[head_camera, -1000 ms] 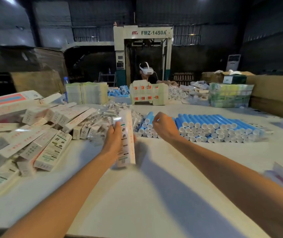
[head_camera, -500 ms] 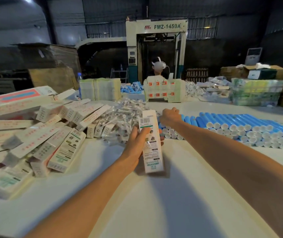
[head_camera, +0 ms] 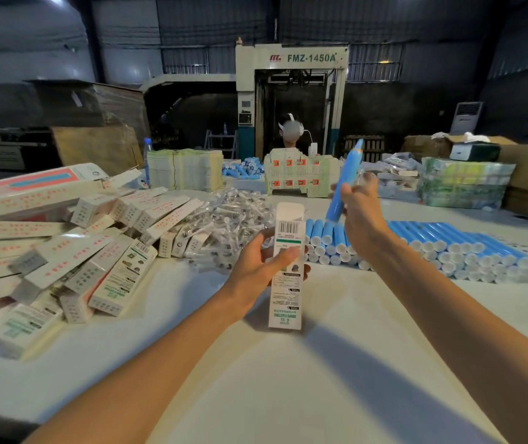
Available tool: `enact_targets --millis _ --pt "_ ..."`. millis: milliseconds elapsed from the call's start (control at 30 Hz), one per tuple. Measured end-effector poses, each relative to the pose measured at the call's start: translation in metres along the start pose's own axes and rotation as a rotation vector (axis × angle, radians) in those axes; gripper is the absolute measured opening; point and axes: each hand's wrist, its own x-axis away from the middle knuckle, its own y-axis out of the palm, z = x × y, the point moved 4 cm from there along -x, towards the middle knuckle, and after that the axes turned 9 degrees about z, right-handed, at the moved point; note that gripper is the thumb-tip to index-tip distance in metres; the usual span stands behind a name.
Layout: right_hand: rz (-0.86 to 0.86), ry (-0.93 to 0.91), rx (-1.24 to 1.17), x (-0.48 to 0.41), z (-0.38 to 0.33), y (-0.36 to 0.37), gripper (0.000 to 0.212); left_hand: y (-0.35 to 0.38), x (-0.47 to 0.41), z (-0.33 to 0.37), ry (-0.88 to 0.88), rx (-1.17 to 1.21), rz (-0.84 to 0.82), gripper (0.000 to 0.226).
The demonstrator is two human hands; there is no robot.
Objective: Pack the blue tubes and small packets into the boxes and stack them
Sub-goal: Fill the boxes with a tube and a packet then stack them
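Well, plenty left: left hand (head_camera: 253, 267) grips an open-topped box (head_camera: 283, 299), right hand (head_camera: 363, 219) holds a blue tube (head_camera: 347, 174) raised just beside it, not in yet. Loads of tubes (head_camera: 448, 245) and packets (head_camera: 234, 213) wait beyond the hands.

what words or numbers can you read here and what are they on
"FMZ-1450A": on the machine at the back; the red logo beside it is unreadable.
On the box in the left hand: barcode and green print, upside down, too blurred to read.
On the piled boxes at left: red print, too small to read.
On the blue tube in the right hand: no text visible.
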Motion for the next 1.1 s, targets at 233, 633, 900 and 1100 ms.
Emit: enact_targets --millis 233,633,900,1100 --pt "-0.196 -0.254 -0.067 0.025 -0.047 -0.001 0.108 0.001 0.007 0.002 0.038 -0.037 -0.016 0.061" --pt "-0.584 -0.323 0.620 0.022 -0.033 0.030 0.087 0.007 0.012 0.002 0.099 -0.103 -0.021 0.048" --pt "-0.586 -0.529 0.642 0.045 0.011 0.040 0.022 -0.010 0.005 -0.006 0.065 -0.050 0.117 0.027" --pt "-0.431 -0.612 0.536 0.057 0.048 0.052 0.037 -0.058 -0.006 -0.005 0.151 -0.022 0.433 0.020"
